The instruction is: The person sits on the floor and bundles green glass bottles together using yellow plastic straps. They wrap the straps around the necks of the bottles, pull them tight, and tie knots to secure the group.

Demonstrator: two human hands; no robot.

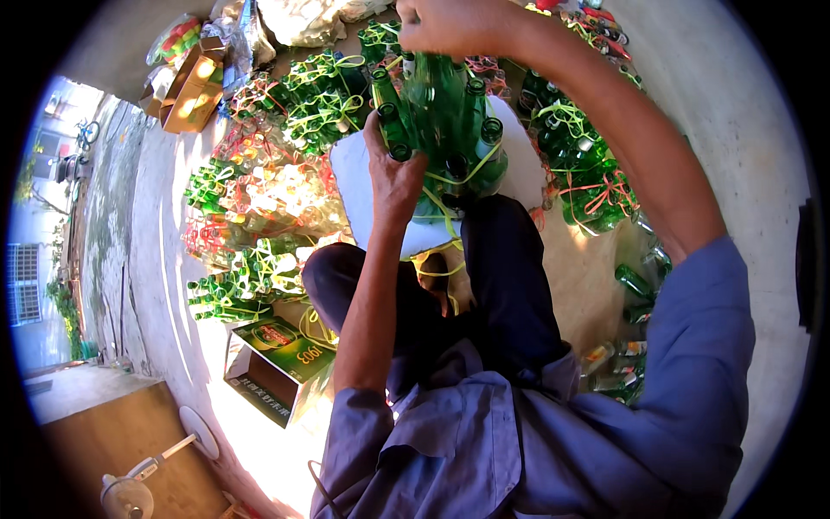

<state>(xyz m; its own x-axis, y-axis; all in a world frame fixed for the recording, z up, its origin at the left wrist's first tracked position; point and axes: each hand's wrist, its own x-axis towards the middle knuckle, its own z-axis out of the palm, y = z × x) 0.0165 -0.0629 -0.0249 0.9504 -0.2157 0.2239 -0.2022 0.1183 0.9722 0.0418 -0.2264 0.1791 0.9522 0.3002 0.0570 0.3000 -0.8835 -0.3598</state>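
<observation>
A cluster of green bottles (pixel 474 117) stands on a white board (pixel 354 182) in front of me, with yellow strap (pixel 445 182) looped around it. My left hand (pixel 389 173) grips the near left bottle of the cluster, thumb and fingers around its side. Up at the top of the view my right hand (pixel 432 26) is closed on a green bottle (pixel 432 91), held upright over the middle of the cluster and blurred by motion. My knees are just below the board.
Strapped bundles of green bottles (pixel 320 95) and clear bottles (pixel 268 190) surround me. Loose bottles (pixel 633 281) lie at the right. An open green box (pixel 294 350) sits lower left, a brown carton (pixel 192 95) upper left. A white fan (pixel 127 493) is beside a wooden panel.
</observation>
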